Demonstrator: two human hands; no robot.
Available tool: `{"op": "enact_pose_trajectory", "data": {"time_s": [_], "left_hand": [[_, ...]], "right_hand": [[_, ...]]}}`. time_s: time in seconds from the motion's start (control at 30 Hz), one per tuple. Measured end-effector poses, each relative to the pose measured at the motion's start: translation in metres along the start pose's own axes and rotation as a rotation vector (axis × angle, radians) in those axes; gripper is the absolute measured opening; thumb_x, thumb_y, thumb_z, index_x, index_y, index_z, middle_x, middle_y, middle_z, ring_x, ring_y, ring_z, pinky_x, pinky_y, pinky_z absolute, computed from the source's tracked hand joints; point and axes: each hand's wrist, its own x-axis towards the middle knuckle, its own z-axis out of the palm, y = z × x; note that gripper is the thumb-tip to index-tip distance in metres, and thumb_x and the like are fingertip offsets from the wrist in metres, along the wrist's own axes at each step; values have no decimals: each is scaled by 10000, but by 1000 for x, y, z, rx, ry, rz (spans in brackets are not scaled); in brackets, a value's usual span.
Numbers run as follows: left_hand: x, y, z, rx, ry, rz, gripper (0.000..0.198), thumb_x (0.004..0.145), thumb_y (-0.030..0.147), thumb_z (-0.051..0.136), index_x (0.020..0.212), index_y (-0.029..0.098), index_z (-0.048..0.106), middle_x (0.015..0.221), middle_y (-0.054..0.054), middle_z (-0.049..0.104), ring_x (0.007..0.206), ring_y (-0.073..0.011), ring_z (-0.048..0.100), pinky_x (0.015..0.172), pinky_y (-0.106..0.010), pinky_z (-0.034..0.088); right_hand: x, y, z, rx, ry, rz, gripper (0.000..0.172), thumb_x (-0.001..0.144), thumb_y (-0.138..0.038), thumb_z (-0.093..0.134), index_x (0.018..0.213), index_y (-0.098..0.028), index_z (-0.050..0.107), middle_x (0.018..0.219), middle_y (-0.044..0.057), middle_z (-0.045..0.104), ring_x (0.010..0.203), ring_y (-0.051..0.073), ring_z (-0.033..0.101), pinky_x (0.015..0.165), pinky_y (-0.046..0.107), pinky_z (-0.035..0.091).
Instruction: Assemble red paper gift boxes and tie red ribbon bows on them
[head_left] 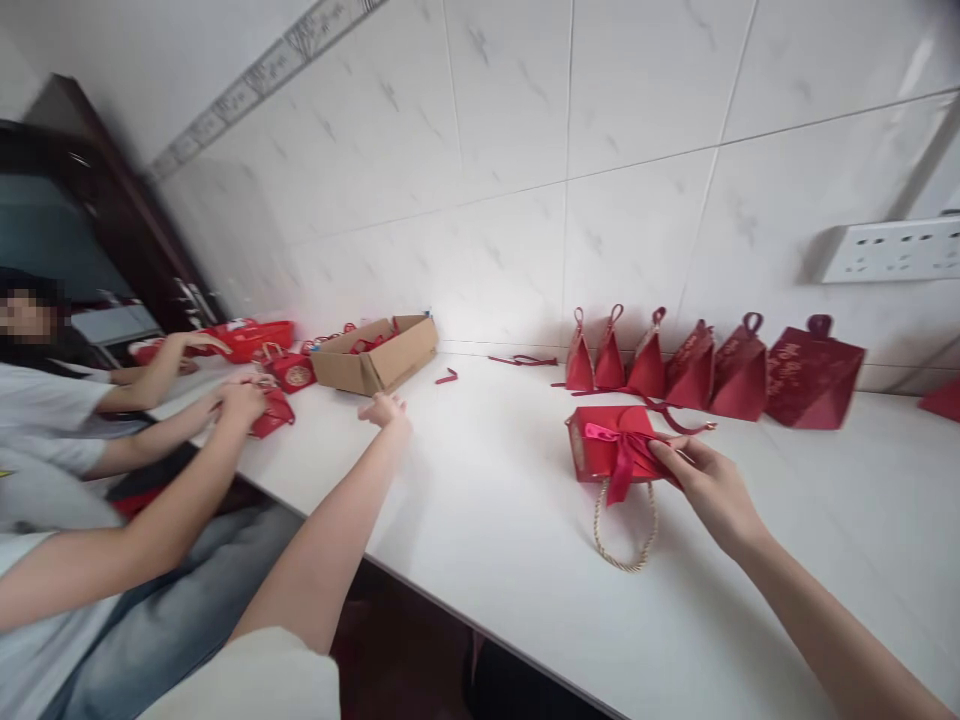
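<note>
My right hand (709, 485) pinches the dark red ribbon (622, 465) tied in a bow on a small red gift box (589, 450). The box lies on the white table, and its twisted gold cord handle (626, 568) loops toward the front edge. Stretched out to the left, my left hand (386, 408) is in front of the open cardboard box (345, 372), fingers apart and a little blurred. It appears to hold nothing. Red pieces lie inside the cardboard box.
Several red pointed boxes with loops (739, 375) stand along the tiled wall. Loose ribbons (525, 360) and a short red strip (447, 377) lie nearby. At left, co-workers' hands (244, 400) handle red boxes beside a red basket (259, 340). A socket strip (892, 250) is at right.
</note>
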Motion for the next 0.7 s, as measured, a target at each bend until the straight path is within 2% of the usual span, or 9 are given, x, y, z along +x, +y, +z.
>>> {"op": "enact_pose_trajectory", "data": {"time_s": [0.07,0.13,0.17,0.23,0.33,0.4,0.47,0.57,0.7], "left_hand": [[15,18,-26,31,68,5,365,905,390,485,1191,163,473,1167,-102,525,991,-204,569,813,-379,506],[9,19,-29,43,32,5,361,884,398,525,1137,140,520,1099,-93,558,942,-195,573,791,-375,507],[-1,13,-20,41,-23,1,326,884,382,523,1099,138,539,1071,-89,570,927,-189,580,780,-362,505],[-37,-7,12,22,-200,-3,248,872,343,515,998,139,577,1023,-86,594,925,-190,596,767,-337,499],[-113,-41,68,-57,-535,27,193,795,322,586,921,178,614,1060,-74,616,1056,-210,574,855,-325,471],[-159,-54,93,-113,-719,106,351,730,332,663,1051,214,587,1206,-64,570,1188,-223,495,975,-340,410],[-189,-62,103,-117,-834,221,561,712,378,684,1214,231,480,1343,-81,461,1252,-244,431,1042,-372,353],[-196,-67,102,-63,-908,304,625,742,414,651,1285,238,396,1366,-95,419,1217,-249,459,1028,-382,368],[-177,-65,95,-31,-969,311,510,763,369,634,1227,251,459,1251,-63,523,1134,-218,520,977,-347,409]], "right_hand": [[1,2,1,-42,-1,15,373,600,-545,685,592,-208,525,676,25,653,670,212,597,624,335,452],[1,4,4,-46,10,-3,341,620,-513,672,598,-208,522,709,32,661,689,215,599,645,339,450],[1,5,5,-35,25,-31,330,622,-499,669,593,-208,516,733,42,664,708,220,601,661,342,451],[0,4,9,6,58,-104,312,621,-473,666,583,-208,505,789,62,663,759,226,598,705,344,454],[-3,4,14,98,61,-169,302,626,-457,652,595,-209,483,846,78,640,812,221,582,742,342,454],[-5,3,16,87,61,-181,301,642,-461,638,615,-210,473,865,73,623,827,213,573,735,335,458],[-6,3,16,63,67,-191,298,663,-465,626,634,-210,473,866,60,601,820,200,561,726,327,459],[-6,3,13,81,42,-196,305,684,-468,634,643,-206,483,841,35,564,789,176,536,719,315,453],[-2,3,7,186,-131,-147,341,664,-484,679,598,-195,511,682,4,549,670,151,516,697,322,455]]}}
